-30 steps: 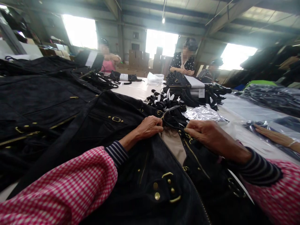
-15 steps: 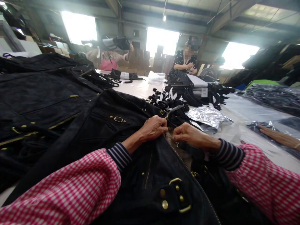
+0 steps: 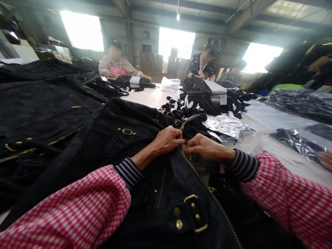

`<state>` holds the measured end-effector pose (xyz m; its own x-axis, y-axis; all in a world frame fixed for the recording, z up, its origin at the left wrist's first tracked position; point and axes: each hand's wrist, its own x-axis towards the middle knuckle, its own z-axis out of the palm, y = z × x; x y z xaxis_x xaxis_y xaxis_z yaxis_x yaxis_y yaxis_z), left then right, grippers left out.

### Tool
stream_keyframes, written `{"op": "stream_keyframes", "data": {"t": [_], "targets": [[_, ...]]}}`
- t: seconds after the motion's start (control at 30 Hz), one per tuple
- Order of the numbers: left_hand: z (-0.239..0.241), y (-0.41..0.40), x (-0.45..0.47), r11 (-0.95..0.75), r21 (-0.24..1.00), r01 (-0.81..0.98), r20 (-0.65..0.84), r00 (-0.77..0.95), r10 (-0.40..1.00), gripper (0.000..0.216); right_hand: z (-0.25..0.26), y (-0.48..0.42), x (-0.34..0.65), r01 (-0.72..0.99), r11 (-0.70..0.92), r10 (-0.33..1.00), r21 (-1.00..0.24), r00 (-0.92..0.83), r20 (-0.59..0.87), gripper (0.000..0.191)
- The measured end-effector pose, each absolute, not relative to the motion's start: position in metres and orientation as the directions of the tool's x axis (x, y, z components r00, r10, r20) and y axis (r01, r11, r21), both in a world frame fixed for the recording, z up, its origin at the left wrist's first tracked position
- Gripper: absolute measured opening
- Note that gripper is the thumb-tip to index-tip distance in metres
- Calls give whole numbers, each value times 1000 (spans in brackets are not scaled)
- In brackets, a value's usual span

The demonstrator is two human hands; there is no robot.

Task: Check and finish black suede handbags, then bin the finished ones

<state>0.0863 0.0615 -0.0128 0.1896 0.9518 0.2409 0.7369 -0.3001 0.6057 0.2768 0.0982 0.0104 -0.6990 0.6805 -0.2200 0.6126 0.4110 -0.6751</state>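
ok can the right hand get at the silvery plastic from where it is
Probably yes: the silvery plastic lies just beyond the right hand with its top uncovered, though the hand would likely have to leave the black jacket.

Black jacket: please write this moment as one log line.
left hand: grips black jacket | right hand: curled beside left | jacket front: open

Wearer's hands [image 3: 168, 140]: 2. Gingham sleeves [image 3: 85, 204]: 2. Striped cuffs [image 3: 129, 173]: 2. Black jacket [image 3: 145, 193] in hand: 1; its waist tab [image 3: 188, 219]: 2 gold loops [image 3: 190, 197], 4 studs [image 3: 178, 224]. Jackets at left [image 3: 46, 100]: overlapping, uncountable. Co-workers at back [image 3: 198, 65]: 3. Co-worker's hand [image 3: 326, 160], right edge: 1. Bright windows [image 3: 177, 45]: 3.
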Motion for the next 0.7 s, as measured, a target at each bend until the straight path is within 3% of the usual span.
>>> {"op": "stream_keyframes", "data": {"t": [0.2,0.3,0.4,0.57,0.7], "targets": [[-8,63,80,-406,628,664,219,349,911,25,4,101,272,558,396,671,-729,-718,-185,24],[-2,61,77,-451,557,698,169,437,884,20,-1,102,271,559,399,675,-727,-716,-180,21],[1,57,79,-405,435,804,103,402,910,23,-4,102,271,552,425,675,-717,-722,-156,21],[-1,51,88,-431,217,876,124,413,902,15,-7,101,271,556,463,693,-690,-712,-109,21],[-4,53,88,-448,256,857,159,419,894,12,-10,102,270,555,497,688,-667,-720,-86,18]]}}
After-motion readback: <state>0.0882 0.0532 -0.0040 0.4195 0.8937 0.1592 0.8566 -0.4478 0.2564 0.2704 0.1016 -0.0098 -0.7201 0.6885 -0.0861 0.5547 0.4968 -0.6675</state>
